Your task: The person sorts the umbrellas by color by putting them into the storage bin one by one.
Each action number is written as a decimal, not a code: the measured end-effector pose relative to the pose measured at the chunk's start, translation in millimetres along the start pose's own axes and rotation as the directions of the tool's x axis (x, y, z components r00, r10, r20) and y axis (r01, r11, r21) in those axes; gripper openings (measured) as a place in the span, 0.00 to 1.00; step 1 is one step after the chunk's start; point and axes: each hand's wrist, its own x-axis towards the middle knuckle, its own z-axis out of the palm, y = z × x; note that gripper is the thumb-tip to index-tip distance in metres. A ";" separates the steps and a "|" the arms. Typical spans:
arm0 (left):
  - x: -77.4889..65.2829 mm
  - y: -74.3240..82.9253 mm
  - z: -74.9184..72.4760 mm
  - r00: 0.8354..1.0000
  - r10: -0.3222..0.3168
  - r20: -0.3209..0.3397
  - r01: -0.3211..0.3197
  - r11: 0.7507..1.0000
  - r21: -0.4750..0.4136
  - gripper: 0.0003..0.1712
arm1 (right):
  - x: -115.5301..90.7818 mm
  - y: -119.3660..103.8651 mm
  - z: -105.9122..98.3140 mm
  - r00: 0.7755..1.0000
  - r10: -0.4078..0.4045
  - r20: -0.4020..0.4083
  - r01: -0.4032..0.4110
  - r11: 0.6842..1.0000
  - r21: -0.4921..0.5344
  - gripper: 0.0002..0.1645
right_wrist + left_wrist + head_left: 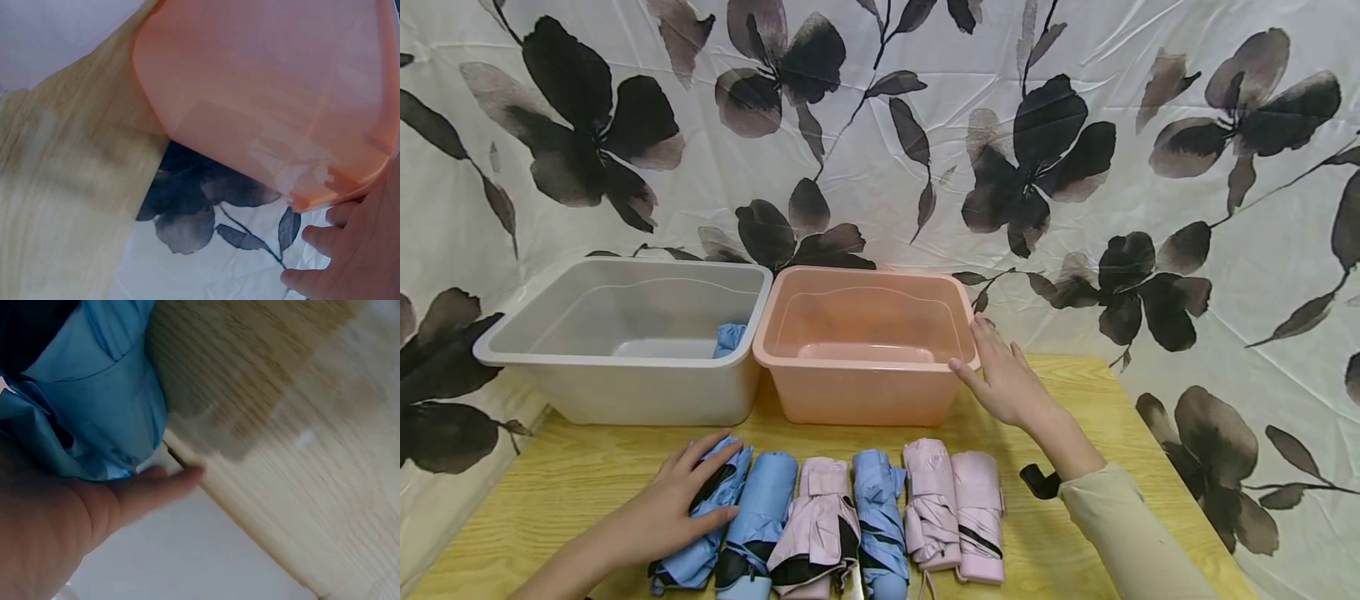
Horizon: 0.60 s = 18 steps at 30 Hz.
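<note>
My left hand [681, 504] lies across the leftmost blue folded umbrella [700, 554], its fingers spread over the top and the thumb pointing right. In the left wrist view the blue umbrella [106, 406] sits against that hand [94, 512]. My right hand [1003, 379] touches the right end of the peach plastic bin [857, 392], fingers fairly straight along the rim. The right wrist view has its fingertips [319, 240] at the bin's edge. Beside the left hand are more folded umbrellas, blue [767, 492] and pink [823, 500].
A grey-white bin [647, 387] stands left of the peach one, with a blue bundle [728, 340] inside. Further right in the row lie another blue umbrella [880, 517] and two pink ones [931, 500]. A floral cloth [895, 208] hangs behind the wooden table [1052, 567].
</note>
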 end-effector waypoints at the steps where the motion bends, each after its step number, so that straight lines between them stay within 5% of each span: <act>1: 0.1 -1.0 0.0 1.000 0.003 0.003 -0.003 1.000 -0.002 0.46 | 0.1 0.0 0.0 1.000 0.000 -0.001 0.000 1.000 0.000 0.52; 8: 0.8 -3.9 2.2 1.000 0.009 0.020 -0.009 1.000 -0.005 0.48 | -0.4 0.3 0.2 1.000 0.003 0.004 -0.003 1.000 0.004 0.53; 18: 5.6 -3.6 6.3 0.998 -0.066 -0.002 0.066 0.995 -0.070 0.50 | -0.6 -0.1 0.5 1.000 0.008 0.004 -0.008 1.000 0.001 0.54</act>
